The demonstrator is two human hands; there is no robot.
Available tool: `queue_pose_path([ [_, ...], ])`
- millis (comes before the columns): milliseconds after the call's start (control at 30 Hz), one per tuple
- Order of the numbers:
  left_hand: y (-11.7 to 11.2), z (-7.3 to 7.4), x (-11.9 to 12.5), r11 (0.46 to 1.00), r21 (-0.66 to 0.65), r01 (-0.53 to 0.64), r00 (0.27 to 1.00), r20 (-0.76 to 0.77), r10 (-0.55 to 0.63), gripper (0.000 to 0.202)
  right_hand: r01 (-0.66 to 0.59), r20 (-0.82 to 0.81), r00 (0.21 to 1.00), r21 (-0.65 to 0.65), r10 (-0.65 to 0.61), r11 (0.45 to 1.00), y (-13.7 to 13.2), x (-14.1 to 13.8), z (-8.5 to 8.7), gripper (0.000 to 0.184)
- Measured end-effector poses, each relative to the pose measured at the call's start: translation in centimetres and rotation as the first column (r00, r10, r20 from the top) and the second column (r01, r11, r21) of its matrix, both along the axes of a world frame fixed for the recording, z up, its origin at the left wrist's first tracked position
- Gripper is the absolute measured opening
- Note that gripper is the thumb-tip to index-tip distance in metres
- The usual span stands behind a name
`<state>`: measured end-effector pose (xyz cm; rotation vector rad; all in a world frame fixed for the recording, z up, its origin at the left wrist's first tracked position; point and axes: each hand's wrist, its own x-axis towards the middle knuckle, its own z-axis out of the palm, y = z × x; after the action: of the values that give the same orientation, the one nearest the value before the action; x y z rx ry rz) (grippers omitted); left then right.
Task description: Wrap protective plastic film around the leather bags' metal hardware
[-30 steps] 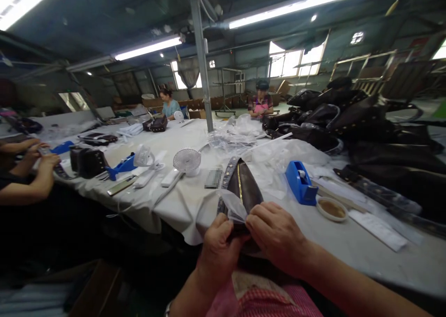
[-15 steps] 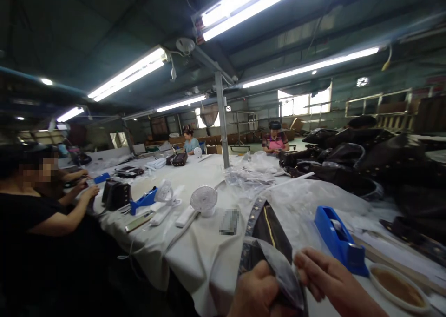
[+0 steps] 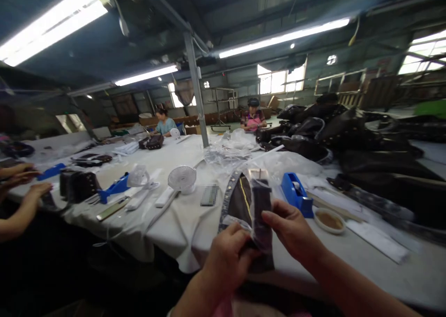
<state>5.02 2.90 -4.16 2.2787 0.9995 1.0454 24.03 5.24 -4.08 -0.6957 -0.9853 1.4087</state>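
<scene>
A dark brown bag (image 3: 234,204) with a gold zipper and a studded edge lies before me at the table's front edge. Over its right side stands a dark strap (image 3: 260,201) in clear plastic wrap. My right hand (image 3: 291,226) pinches the strap from the right between thumb and fingers. Lower down, my left hand (image 3: 228,254) has its fingers curled around the strap's wrapped lower end, against the bag. The hands partly hide where strap and bag meet.
A blue tape dispenser (image 3: 296,194) and a shallow dish of brown stuff (image 3: 329,220) stand on the right. Dark bags (image 3: 348,135) are piled behind them. Small fans (image 3: 182,178) and a blurred-out flat object (image 3: 209,196) lie left. A co-worker's hands (image 3: 31,191) show at far left.
My view has swung right and down. The plastic-wrapped strap now stands up over the bag, pinched by my right hand; before, both hands were low at the plastic on the bag.
</scene>
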Motion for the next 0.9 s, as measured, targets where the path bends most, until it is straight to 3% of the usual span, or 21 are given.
queue_pose_path([
  [133, -0.4, -0.4, 0.0, 0.995, -0.099, -0.032, 0.995, 0.088, 0.040, 0.014, 0.140, 0.052, 0.988, 0.058, -0.143, 0.988, -0.9, 0.1, -0.3, 0.017],
  [233, -0.9, 0.0, 0.0, 0.959, -0.283, 0.007, 0.978, 0.203, 0.053, 0.013, 0.176, 0.131, 0.974, 0.076, -0.185, 0.981, -1.7, -0.4, 0.1, 0.013],
  [300, -1.4, 0.6, 0.0, 0.884, -0.465, 0.056, 0.954, 0.285, 0.089, 0.018, 0.185, 0.211, 0.957, 0.089, -0.200, 0.979, -2.2, -0.8, 0.3, 0.012],
  [367, -1.8, 1.1, 0.0, 0.773, -0.620, 0.134, 0.921, 0.366, 0.133, 0.025, 0.191, 0.305, 0.926, 0.125, -0.221, 0.974, -2.7, -1.3, 0.4, 0.013],
  [433, -1.9, 1.4, 0.1, 0.681, -0.709, 0.183, 0.900, 0.399, 0.173, 0.029, 0.208, 0.370, 0.892, 0.178, -0.261, 0.962, -3.1, -1.8, 0.4, 0.016],
  [500, -1.9, 1.6, 0.1, 0.637, -0.752, 0.170, 0.903, 0.377, 0.204, 0.030, 0.228, 0.382, 0.878, 0.201, -0.290, 0.953, -3.5, -2.2, 0.4, 0.021],
  [633, -2.2, 1.6, 0.1, 0.654, -0.754, 0.059, 0.921, 0.294, 0.255, 0.032, 0.205, 0.365, 0.897, 0.154, -0.249, 0.967, -4.2, -2.7, 0.7, 0.025],
  [800, -2.8, 1.0, 0.8, 0.775, -0.628, -0.069, 0.946, 0.205, 0.250, 0.020, 0.124, 0.367, 0.911, 0.190, -0.187, 0.974, -4.1, -2.5, 1.1, 0.025],
  [900, -2.8, 0.3, 1.5, 0.810, -0.574, -0.122, 0.961, 0.137, 0.241, 0.017, 0.070, 0.342, 0.932, 0.151, -0.118, 0.986, -3.6, -2.3, 1.1, 0.023],
])
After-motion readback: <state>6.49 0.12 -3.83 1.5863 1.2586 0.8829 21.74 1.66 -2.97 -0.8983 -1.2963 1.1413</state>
